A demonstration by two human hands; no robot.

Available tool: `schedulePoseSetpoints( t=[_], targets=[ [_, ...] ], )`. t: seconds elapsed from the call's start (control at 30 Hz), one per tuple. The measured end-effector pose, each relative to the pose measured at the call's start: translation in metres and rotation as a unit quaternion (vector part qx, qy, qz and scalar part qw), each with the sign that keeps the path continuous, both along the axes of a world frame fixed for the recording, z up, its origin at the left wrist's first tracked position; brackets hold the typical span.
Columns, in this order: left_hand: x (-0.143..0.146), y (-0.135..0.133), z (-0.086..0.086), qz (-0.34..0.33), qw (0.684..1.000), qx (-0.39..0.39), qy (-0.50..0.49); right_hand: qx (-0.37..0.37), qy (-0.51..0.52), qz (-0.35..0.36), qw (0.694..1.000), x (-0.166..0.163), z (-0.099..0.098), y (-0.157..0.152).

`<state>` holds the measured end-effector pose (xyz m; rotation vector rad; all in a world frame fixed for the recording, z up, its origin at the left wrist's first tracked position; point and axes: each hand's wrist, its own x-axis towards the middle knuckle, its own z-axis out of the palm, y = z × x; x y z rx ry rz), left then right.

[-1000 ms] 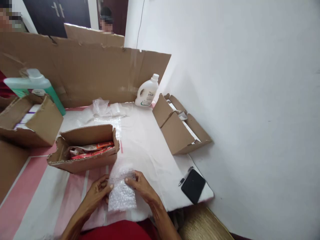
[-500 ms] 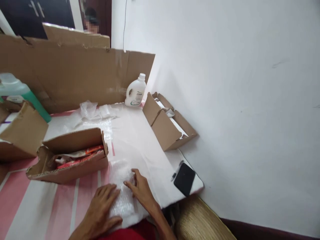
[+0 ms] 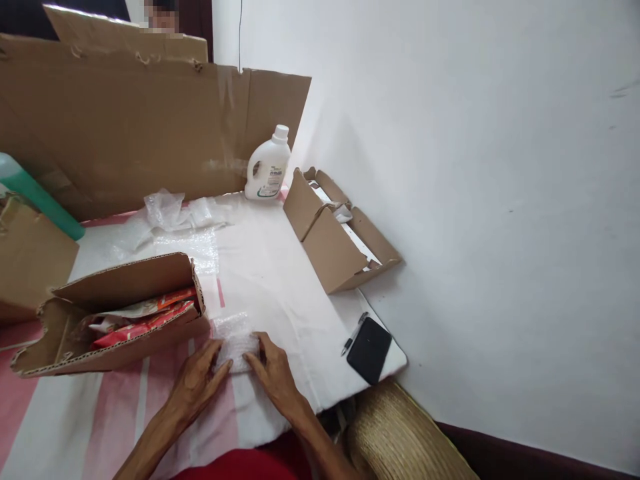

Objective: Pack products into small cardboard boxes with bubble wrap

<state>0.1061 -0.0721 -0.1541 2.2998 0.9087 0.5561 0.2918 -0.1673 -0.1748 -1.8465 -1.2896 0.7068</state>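
Note:
A small folded piece of see-through bubble wrap (image 3: 237,351) lies near the front of the cloth-covered table (image 3: 270,267). My left hand (image 3: 199,377) grips its left edge, thumb and fingers bent round it. At the opposite edge, my right hand (image 3: 273,365) pinches the wrap between thumb and fingers. A flat flap of the wrap extends beyond the folded part, away from me. Whether anything is inside the fold cannot be seen. Just left of the wrap stands an open cardboard box (image 3: 145,350) with red packets (image 3: 145,323) in it.
More bubble wrap (image 3: 187,250) lies farther back. A white jug (image 3: 269,167) stands by a cardboard screen (image 3: 150,133). Along the wall sit another cardboard box (image 3: 330,250), a black notebook (image 3: 370,350) and a pen (image 3: 354,335). A green bottle (image 3: 40,197) is at left; a person is behind the screen.
The bubble wrap lay flat and long toward me; its near part is now folded over into a shorter bundle. Both hands have closed on its edges, and the left moved away from me.

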Motion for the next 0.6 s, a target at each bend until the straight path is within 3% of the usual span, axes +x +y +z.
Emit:
schedulePoseSetpoints(
  t=[0.1, 0.17, 0.23, 0.3, 0.43, 0.6],
  targets=[
    [-0.002, -0.011, -0.005, 0.044, 0.988, 0.148, -0.030, -0.004, -0.018, -0.027, 0.999, -0.003, -0.005, 0.010],
    [-0.005, -0.018, -0.010, 0.024, 0.969, 0.244, -0.010, 0.024, -0.043, -0.029, 0.998, -0.004, -0.005, 0.010],
    [-0.007, -0.019, -0.017, -0.006, 0.961, 0.277, 0.019, 0.052, -0.077, -0.036, 0.995, -0.002, -0.001, 0.007],
    [-0.006, -0.014, -0.023, -0.019, 0.965, 0.257, 0.040, 0.073, -0.126, -0.009, 0.989, 0.002, 0.004, 0.004],
    [-0.004, 0.003, -0.021, -0.044, 0.987, 0.146, 0.059, 0.080, -0.189, 0.154, 0.966, 0.013, 0.014, 0.002],
    [-0.002, 0.012, 0.001, -0.055, 0.997, -0.046, 0.040, 0.023, -0.120, 0.172, 0.977, 0.023, 0.024, 0.010]
  ],
)
